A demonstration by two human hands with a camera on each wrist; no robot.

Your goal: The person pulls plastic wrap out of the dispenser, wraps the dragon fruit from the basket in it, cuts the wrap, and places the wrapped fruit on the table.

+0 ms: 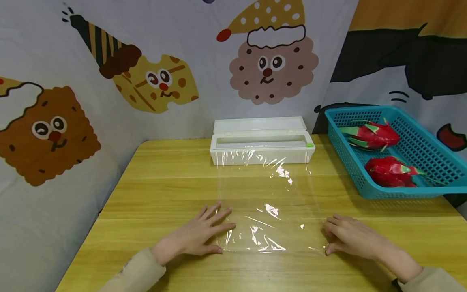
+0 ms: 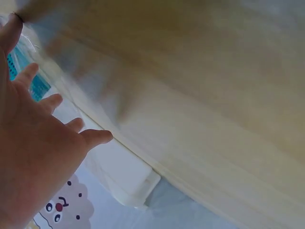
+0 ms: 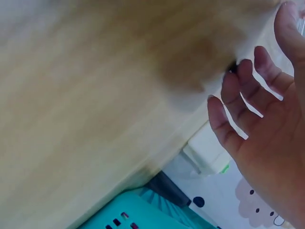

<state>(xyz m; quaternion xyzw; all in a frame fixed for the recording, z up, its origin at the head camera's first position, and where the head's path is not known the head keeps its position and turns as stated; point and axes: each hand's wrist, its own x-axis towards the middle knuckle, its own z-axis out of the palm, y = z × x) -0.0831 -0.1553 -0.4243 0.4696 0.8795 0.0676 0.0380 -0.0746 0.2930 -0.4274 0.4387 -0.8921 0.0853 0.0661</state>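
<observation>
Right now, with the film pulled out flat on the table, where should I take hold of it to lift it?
Probably the near corners of the film, coming in from each side. It lies flat, its far end running into the dispenser, so only the near edge looks free. The left hand and right hand already rest at those corners.

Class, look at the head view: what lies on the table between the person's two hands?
A sheet of clear cling film, pulled out from the white dispenser box, lies flat between the left hand and right hand, as the head view shows.
</observation>
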